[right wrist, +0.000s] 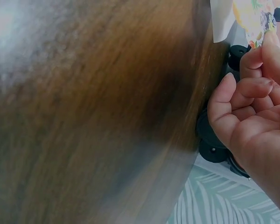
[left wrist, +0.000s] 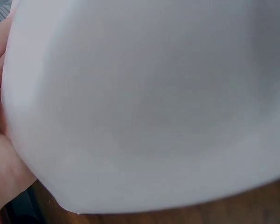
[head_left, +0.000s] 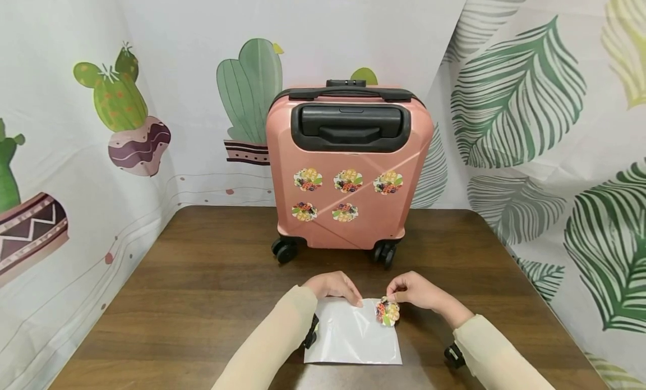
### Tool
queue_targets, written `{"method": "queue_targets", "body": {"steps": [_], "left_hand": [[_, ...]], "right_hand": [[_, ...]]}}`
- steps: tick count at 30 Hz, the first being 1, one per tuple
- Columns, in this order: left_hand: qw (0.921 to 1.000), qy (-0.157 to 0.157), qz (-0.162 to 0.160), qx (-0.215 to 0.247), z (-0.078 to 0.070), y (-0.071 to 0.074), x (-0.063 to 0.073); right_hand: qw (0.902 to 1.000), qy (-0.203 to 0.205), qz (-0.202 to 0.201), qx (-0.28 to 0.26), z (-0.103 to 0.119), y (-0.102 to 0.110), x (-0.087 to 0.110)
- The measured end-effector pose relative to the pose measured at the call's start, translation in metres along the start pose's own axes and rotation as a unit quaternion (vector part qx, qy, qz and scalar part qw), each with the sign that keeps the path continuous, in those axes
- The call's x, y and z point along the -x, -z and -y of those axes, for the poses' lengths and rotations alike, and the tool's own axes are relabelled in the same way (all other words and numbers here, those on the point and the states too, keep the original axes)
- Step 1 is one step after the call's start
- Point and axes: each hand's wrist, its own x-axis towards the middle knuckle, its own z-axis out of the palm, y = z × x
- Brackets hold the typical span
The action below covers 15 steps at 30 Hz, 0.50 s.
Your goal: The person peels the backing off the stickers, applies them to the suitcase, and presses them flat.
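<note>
In the head view my left hand holds a glossy white sheet by its top edge, the thumb on its near side. The sheet fills most of the left wrist view and hides most of the fingers. My right hand pinches a fruit-patterned sticker between thumb and index finger, overlapping the sheet's upper right corner. The right wrist view shows the sticker at those fingertips, the other fingers curled loosely. A pink suitcase stands upright behind the hands, with several similar fruit stickers on its front in two rows.
The suitcase rests on black wheels on a brown wooden table. A white cloth backdrop with printed cacti and leaves hangs behind and beside the table. Black wrist straps sit at both sleeves.
</note>
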Motion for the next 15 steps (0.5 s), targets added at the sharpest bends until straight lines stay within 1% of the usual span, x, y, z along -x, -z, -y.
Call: {"method": "queue_targets", "body": {"steps": [6,15], "left_hand": [[0.9999,0.0,0.004,0.014,0.0002,0.0007,0.0013],[0.9999,-0.004,0.004,0.011,0.0003,0.0012,0.0017]], "right_hand": [[1.0,0.003,-0.007,0.001,-0.0003,-0.0003,-0.001],[0.9997,0.01,-0.021,0.004,0.0008,0.0014,0.0]]}}
